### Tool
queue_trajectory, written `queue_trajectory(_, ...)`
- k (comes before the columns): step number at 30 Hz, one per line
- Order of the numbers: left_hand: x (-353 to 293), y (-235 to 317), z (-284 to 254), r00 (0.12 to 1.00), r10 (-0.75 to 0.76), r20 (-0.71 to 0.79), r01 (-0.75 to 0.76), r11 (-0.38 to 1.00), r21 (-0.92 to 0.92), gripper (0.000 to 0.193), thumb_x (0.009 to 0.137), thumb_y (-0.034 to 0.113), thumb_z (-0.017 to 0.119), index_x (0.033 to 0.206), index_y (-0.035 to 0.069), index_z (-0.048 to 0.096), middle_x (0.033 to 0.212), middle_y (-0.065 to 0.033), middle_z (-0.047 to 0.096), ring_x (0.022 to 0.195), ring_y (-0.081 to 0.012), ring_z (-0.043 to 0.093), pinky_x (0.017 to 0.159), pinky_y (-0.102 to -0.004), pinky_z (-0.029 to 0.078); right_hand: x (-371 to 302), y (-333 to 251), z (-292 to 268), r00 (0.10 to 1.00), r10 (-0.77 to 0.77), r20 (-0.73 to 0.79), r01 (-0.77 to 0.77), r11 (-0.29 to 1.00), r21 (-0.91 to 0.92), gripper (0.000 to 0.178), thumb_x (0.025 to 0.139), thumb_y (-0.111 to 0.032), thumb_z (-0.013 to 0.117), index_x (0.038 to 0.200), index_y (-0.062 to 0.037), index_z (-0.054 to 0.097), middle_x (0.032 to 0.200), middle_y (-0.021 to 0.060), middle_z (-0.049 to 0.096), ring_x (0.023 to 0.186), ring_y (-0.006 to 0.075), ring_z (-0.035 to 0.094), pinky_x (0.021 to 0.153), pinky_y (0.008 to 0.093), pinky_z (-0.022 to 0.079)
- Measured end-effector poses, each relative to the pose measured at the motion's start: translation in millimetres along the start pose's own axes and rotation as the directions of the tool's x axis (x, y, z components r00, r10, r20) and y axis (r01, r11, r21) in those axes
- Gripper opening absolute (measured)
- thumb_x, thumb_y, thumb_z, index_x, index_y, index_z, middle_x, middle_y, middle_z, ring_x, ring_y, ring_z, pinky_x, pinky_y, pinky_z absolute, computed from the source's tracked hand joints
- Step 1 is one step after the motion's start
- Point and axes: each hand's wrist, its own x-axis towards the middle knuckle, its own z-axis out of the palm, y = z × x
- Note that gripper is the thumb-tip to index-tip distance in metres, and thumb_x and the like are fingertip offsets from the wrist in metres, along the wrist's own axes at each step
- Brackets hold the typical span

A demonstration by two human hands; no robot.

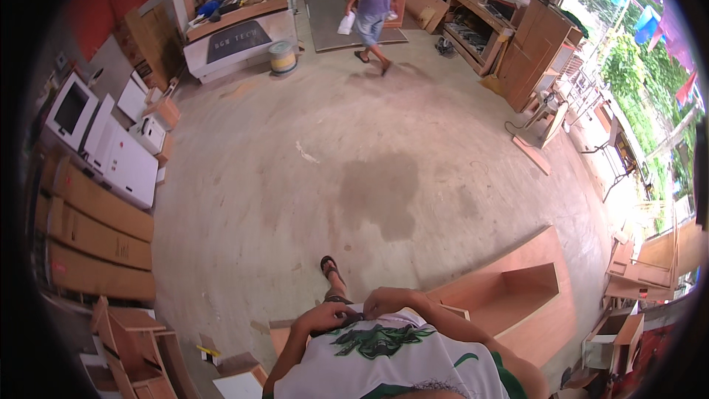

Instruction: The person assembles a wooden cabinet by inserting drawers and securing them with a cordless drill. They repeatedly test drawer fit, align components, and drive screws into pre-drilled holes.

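Observation:
Both my hands are together at my waist, by the hem of my white and green shirt [443, 358]. My left hand [325, 318] has its fingers curled in against a small dark thing [354, 318], too small and shaded to name. Close beside it, my right hand [388, 301] bends its fingers down at the hem, and what they grip is hidden. Under my right forearm lies an open wooden box [509, 292] on a flat wooden panel [557, 325].
Ahead, a person [375, 0] walks with a white item [346, 24] in one hand. A round tub [282, 58] stands by a cluttered counter [236, 22]. Long cardboard boxes [100, 229] and a white machine [122, 162] line the left; workbenches [473, 15] stand at the far right.

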Motion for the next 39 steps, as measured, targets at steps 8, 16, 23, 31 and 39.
queue_trajectory(8,110,-24,-225,0.985,-0.118,0.124,0.097,0.982,0.162,0.041,0.080,0.010,0.060,0.120,0.010,0.073,0.105,-0.0094,0.075,0.093,-0.0189,0.069,0.085,-0.0349,0.055,110,57,-147,0.969,0.066,-0.238,-0.052,0.996,0.066,0.025,0.089,-0.021,0.067,0.105,-0.0051,0.077,0.101,0.0113,0.077,0.091,0.0236,0.071,0.084,0.0351,0.054)
queue_trajectory(16,148,-65,-389,0.942,-0.184,0.280,0.150,0.979,0.140,0.051,0.076,0.014,0.061,0.126,0.002,0.067,0.107,-0.0098,0.073,0.086,-0.0161,0.066,0.079,-0.0295,0.053,194,60,-290,0.981,0.061,-0.182,-0.043,0.994,0.103,0.029,0.091,-0.025,0.069,0.109,-0.0038,0.075,0.102,0.0124,0.076,0.095,0.0240,0.071,0.085,0.0349,0.054)
queue_trajectory(23,228,-65,-518,0.987,-0.083,0.140,0.088,0.996,-0.032,0.049,0.083,0.020,0.068,0.127,0.000,0.066,0.111,-0.0088,0.072,0.094,-0.0173,0.065,0.085,-0.0319,0.052,294,132,-477,0.989,-0.143,-0.043,0.139,0.986,-0.086,0.033,0.083,-0.032,0.072,0.101,-0.0044,0.078,0.096,0.0146,0.076,0.087,0.0302,0.071,0.080,0.0417,0.054)
queue_trajectory(31,295,5,-640,0.983,-0.180,-0.024,0.177,0.978,-0.110,0.042,0.090,0.029,0.066,0.127,0.010,0.067,0.100,-0.0033,0.070,0.085,-0.0115,0.060,0.074,-0.0263,0.050,375,142,-659,0.936,0.026,0.350,0.049,0.978,-0.203,0.027,0.084,-0.020,0.075,0.109,-0.0116,0.078,0.101,0.0106,0.077,0.086,0.0251,0.072,0.077,0.0375,0.054)
queue_trajectory(39,396,-11,-819,0.980,-0.171,0.099,0.185,0.971,-0.154,0.037,0.091,0.027,0.068,0.123,0.007,0.068,0.091,0.0020,0.066,0.076,-0.0084,0.055,0.065,-0.0265,0.046,417,172,-817,0.982,-0.025,0.189,0.028,1.000,-0.013,0.029,0.090,-0.023,0.074,0.112,-0.0045,0.075,0.100,0.0082,0.078,0.088,0.0178,0.069,0.082,0.0333,0.054)
